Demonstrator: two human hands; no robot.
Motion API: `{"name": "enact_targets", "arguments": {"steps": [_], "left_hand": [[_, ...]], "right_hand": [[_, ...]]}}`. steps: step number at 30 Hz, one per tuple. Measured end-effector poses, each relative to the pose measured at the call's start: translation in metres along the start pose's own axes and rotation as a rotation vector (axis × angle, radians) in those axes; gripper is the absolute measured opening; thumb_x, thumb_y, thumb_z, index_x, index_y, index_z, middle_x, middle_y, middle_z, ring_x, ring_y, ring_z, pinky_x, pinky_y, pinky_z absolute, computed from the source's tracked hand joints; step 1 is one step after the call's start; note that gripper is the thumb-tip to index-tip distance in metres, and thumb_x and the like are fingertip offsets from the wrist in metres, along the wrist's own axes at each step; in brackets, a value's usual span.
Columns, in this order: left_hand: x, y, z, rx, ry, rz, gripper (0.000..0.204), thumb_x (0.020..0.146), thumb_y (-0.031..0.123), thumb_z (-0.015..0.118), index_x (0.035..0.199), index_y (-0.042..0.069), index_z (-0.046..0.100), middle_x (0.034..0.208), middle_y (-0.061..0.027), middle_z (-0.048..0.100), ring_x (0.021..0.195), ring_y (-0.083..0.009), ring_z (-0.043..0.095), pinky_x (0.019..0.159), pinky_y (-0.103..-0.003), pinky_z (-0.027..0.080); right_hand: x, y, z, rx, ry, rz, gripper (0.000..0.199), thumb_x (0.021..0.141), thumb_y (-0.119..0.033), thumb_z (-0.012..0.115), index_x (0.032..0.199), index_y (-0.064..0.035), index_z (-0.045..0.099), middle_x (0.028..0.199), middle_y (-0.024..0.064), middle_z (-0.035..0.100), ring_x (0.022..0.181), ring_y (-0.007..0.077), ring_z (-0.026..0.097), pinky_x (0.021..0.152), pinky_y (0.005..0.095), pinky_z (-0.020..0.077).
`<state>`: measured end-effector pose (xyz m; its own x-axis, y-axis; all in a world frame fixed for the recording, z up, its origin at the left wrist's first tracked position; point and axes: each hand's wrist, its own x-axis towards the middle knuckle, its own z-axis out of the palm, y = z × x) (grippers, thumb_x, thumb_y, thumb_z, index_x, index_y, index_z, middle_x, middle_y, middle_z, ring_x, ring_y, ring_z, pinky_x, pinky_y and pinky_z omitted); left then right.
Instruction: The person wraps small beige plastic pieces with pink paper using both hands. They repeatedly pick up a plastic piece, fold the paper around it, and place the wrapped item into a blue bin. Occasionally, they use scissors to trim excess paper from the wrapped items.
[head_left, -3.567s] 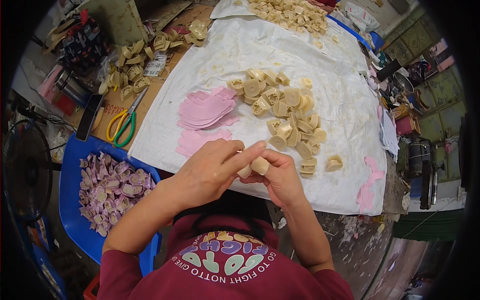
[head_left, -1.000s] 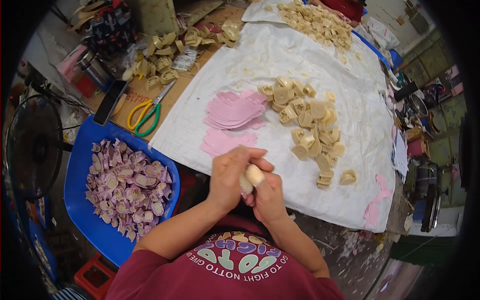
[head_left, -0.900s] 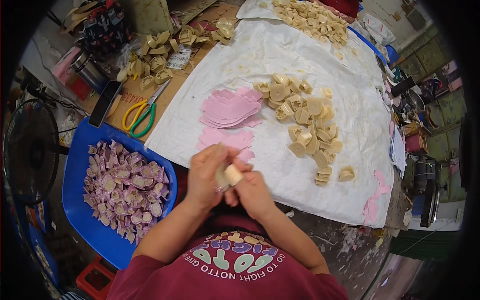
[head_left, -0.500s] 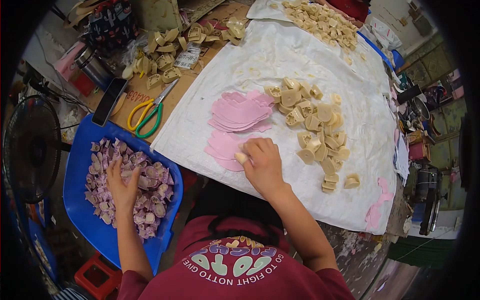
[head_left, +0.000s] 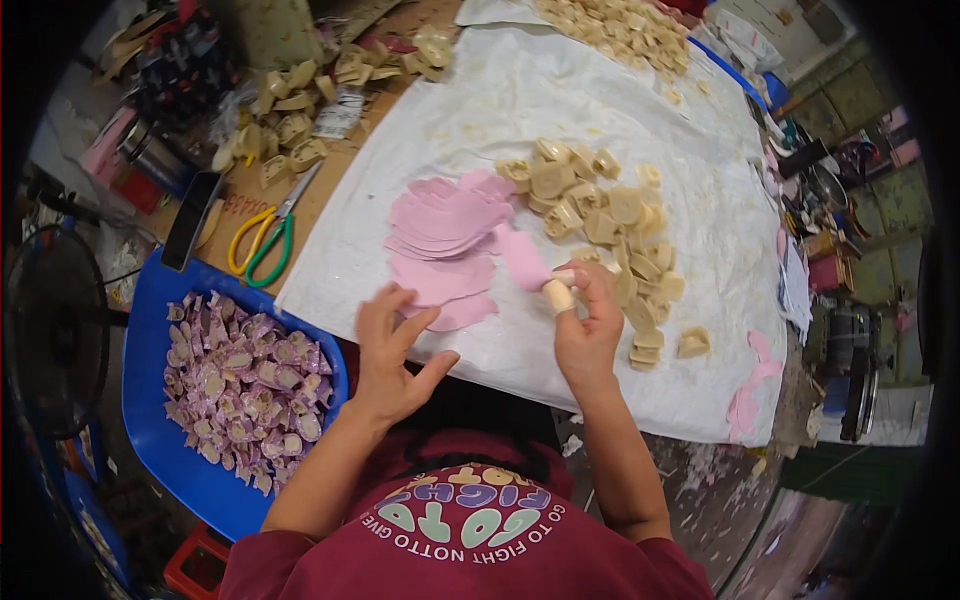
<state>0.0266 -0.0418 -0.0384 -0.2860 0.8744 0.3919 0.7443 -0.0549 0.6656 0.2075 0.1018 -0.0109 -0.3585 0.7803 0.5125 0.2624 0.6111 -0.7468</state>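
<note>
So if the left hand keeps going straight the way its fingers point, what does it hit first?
Most likely the loose pink sheets just beyond the left hand fingertips, lying on the white cloth. Hand height is hard to judge, so it might pass above them.

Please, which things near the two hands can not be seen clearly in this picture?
- Pink sheet in the right hand, head view: its gripped end hidden by the fingers.
- Lower pink sheets: covered by the top ones, uncountable.
- Wrapped pieces in the blue tray: too small.
- Left hand: palm faces away.
</note>
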Motion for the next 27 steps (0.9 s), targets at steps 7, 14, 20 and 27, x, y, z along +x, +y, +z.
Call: {"name": "enact_targets", "arguments": {"steps": [7,14,20,27], "left_hand": [[0.041,0.049,0.001,-0.947,-0.182,-0.476,0.034,0.086,0.020,0.068,0.115,0.001,0.065,0.124,-0.0146,0.055,0.110,-0.0265,0.056,0.094,-0.041,0.044],[0.062,0.056,-0.002,-1.194,-0.061,-0.724,0.030,0.093,0.018,0.061,0.114,-0.003,0.063,0.108,-0.0140,0.065,0.094,-0.0208,0.066,0.067,-0.031,0.060],[0.064,0.057,0.009,-1.442,-0.024,-0.695,0.030,0.096,0.019,0.055,0.113,-0.006,0.060,0.116,-0.0189,0.061,0.107,-0.0270,0.062,0.090,-0.037,0.055],[0.055,0.070,0.022,-1.507,0.016,-0.778,0.038,0.097,0.025,0.053,0.118,-0.007,0.054,0.116,-0.0182,0.061,0.108,-0.0291,0.062,0.090,-0.039,0.055]], "right_hand": [[-0.015,-0.026,-0.009,-0.038,-0.186,-0.246,0.027,0.068,0.000,0.064,0.094,-0.0024,0.061,0.101,0.0120,0.060,0.091,0.0311,0.056,0.081,0.0400,0.0422],[-0.001,0.031,-0.052,-0.670,-0.160,-0.124,0.028,0.068,-0.002,0.066,0.096,-0.0025,0.061,0.107,0.0099,0.057,0.099,0.0281,0.052,0.083,0.0404,0.0411],[-0.045,0.022,-0.062,-0.432,-0.134,-0.032,0.035,0.066,0.006,0.061,0.100,-0.0002,0.057,0.103,0.0152,0.055,0.091,0.0351,0.054,0.078,0.0437,0.0459],[-0.033,0.016,-0.080,0.132,0.021,0.495,0.037,0.072,0.006,0.061,0.108,0.0025,0.056,0.095,0.0167,0.054,0.088,0.0303,0.059,0.077,0.0367,0.0517]]}}
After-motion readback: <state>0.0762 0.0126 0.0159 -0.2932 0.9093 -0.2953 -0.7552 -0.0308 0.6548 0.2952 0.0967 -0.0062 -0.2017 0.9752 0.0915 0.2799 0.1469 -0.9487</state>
